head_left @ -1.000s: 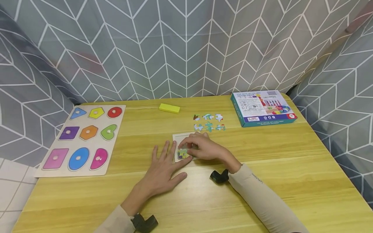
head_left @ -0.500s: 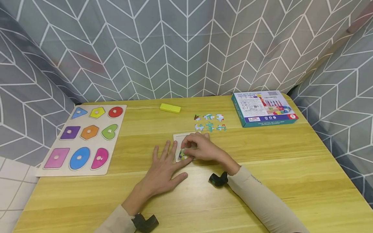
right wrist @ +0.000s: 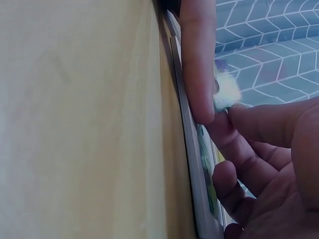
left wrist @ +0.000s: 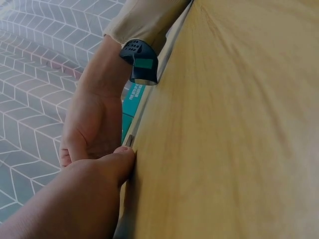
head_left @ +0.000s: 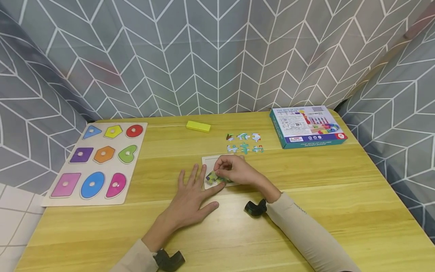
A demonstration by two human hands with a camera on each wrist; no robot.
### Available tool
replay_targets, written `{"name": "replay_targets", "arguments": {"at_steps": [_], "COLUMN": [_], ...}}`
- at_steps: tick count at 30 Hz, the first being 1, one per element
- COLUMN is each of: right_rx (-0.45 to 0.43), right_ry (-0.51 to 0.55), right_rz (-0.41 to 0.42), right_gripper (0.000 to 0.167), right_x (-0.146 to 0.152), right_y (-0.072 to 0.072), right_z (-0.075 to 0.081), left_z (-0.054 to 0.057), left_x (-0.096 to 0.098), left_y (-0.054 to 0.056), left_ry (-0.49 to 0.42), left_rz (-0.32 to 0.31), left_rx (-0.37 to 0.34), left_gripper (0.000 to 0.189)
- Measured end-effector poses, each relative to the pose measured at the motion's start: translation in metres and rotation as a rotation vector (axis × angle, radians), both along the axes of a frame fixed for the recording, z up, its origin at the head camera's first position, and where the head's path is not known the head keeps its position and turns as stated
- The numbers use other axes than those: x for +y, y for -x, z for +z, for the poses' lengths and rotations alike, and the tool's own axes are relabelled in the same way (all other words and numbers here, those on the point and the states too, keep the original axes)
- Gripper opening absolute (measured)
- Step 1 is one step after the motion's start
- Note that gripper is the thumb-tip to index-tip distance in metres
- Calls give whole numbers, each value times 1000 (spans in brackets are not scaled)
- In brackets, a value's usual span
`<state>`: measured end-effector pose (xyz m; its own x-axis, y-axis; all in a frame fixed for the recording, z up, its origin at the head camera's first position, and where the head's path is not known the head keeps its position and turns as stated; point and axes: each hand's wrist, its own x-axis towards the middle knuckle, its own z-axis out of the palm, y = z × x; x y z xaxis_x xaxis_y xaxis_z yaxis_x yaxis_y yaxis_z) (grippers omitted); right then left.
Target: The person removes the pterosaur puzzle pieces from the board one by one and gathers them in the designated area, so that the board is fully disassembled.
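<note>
My right hand [head_left: 236, 170] pinches a green and purple jigsaw piece [right wrist: 228, 92] between thumb and fingertips, tilted up over a small pale puzzle tray [head_left: 208, 161]. In the right wrist view, other printed pieces [right wrist: 205, 154] show inside the tray, beneath the hand. The right hand covers much of the tray in the head view. My left hand [head_left: 190, 204] rests on the table with fingers spread, its forefinger along the tray's near edge and the piece just beyond it. The left thumb stretches out over the tabletop.
Several loose jigsaw pieces [head_left: 244, 147] lie in two rows behind the tray. A yellow block [head_left: 198, 126] is at the back, and a teal boxed bead set [head_left: 314, 139] at the back right. A wooden shape board with knobs [head_left: 113, 172] lies on the left. A patterned curtain [head_left: 217, 56] surrounds the table.
The jigsaw piece, flat in the tray's near-left corner a second ago, is now turned and lifted at an angle by the right fingertips. The left hand stays in place.
</note>
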<state>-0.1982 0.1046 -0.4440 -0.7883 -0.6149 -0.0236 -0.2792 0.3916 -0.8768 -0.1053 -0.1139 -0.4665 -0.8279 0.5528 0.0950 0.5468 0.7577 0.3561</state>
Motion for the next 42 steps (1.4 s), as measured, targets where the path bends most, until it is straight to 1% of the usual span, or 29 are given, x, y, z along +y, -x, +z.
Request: {"name": "replay_targets", "arguments": {"at_steps": [9,16,20,24,30,34,38,42], "right_rx": [22,38,76,119,180,188,188,186], "right_ry": [17,18,-3,-26,-112,-155,-161,-159], "right_rz": [-7,-43,-76,-107,-115,-115,-119,-119], "right_gripper": [9,10,11,11,9,9,9,8], "right_x": [2,16,30,45,60,64,65,64], "right_y": [1,8,14,22,30,31,31,31], "right_z": [0,8,15,18,19,20,19,17], "left_z": [0,-1,-2,-3,-3,-2,-1,-2], "left_x": [0,0,0,0,-1,-2,-1,-1], "left_y": [0,0,1,2,4,5,5,6], "left_ry": [-4,-15,-25,-40,-58,-82,-120,-161], "left_rz": [7,20,49,88,135,138,139,170], "left_rx": [20,22,29,51,113,127,135,160], "left_gripper": [51,49,47,43,37,34,30,23]}}
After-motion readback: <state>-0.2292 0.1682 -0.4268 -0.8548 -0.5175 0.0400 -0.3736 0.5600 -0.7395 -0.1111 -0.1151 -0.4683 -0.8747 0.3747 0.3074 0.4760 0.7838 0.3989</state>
